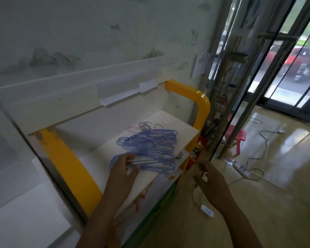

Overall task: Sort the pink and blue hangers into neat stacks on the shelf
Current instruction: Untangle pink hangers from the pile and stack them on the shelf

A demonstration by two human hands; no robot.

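on the white shelf (104, 165) between the yellow frame posts (70, 167), the left hand (123, 169) reaches into the near edge of the tangled blue hangers (150, 147), fingers curled on a pale pinkish hanger (141, 162), likely to tease it free of the pile. a few more pink hangers (147, 137) lie across the top. off the shelf's right edge, the right hand (210, 183) hovers holding nothing, fingers loosely bent, seemingly ready to help.

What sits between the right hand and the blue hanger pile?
In the head view, the right hand hangs off the shelf; between it and the blue hangers lie the white shelf board's front corner and red clutter.
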